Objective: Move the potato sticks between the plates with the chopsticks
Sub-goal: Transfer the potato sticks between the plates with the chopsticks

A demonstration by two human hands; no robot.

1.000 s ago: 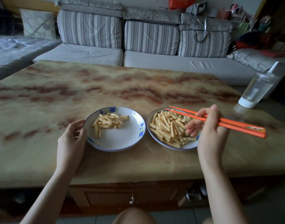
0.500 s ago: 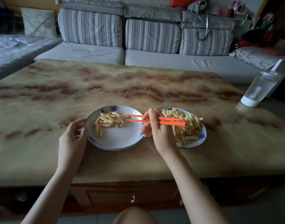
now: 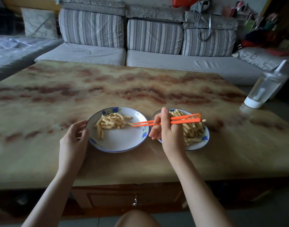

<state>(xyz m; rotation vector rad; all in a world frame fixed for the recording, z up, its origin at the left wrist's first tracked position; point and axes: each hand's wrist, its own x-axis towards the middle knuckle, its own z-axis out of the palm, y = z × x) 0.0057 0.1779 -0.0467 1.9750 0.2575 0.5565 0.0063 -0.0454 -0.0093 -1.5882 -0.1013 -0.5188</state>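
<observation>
Two white plates with blue flowers stand side by side on the marble-patterned table. The left plate point(image 3: 124, 141) holds a small heap of potato sticks point(image 3: 111, 122). The right plate point(image 3: 198, 144) holds a bigger heap of potato sticks point(image 3: 192, 131), partly hidden behind my right hand. My right hand point(image 3: 166, 133) grips orange chopsticks point(image 3: 181, 120); their tips reach over the left plate, touching a stick point(image 3: 130, 123) at the heap's right edge. My left hand point(image 3: 73, 141) rests against the left plate's rim, fingers curled on it.
A clear plastic bottle with a white cap point(image 3: 263, 89) stands upside down near the table's right edge. A grey striped sofa point(image 3: 140, 51) runs behind the table. The table's front edge point(image 3: 140, 181) lies just below my forearms.
My right hand came from over the right plate to between the plates, swinging the chopstick tips left over the left plate. The tips have since drawn back slightly to the heap's right edge. The left hand stayed.
</observation>
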